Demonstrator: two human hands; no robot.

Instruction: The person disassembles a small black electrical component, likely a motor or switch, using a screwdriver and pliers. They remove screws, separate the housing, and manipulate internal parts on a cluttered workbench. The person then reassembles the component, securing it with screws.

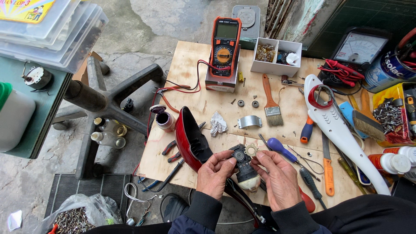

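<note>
Head view looks down on our plywood board, where we hold a small black motor unit just above its near edge. Our left hand grips its dark body from the side, fingers curled around it. Our right hand pinches the pale gear on top between thumb and forefinger. A dark red housing shell lies just left of our hands, the blue-handled screwdriver just right. Farther back stand the orange multimeter, a paintbrush and a curved metal clamp.
</note>
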